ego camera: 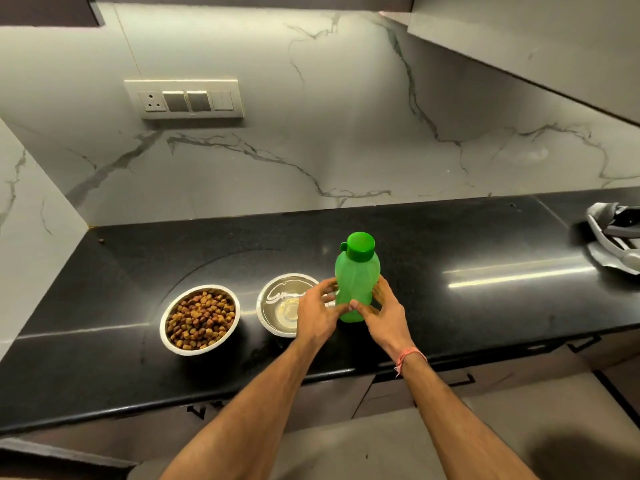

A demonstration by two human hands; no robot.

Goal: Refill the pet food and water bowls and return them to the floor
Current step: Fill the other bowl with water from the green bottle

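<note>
A steel bowl (165, 336) full of brown kibble (201, 317) stands on the black counter (467, 306), left of centre. To its right stands a second steel bowl (265, 294) with a shiny inside that looks to hold clear water; my left hand partly hides it. Just right of that bowl a green plastic bottle (356, 275) stands upright on the counter with its green cap on. My left hand (317, 313) holds the bottle's lower left side. My right hand (384, 313) holds its lower right side, thumb on the front.
A grey and white object (613, 237) lies at the counter's far right end. One stray kibble (101, 241) sits in the back left corner. A switch panel (183, 98) is on the marble wall. Cabinets and floor (381, 445) lie below the counter's front edge.
</note>
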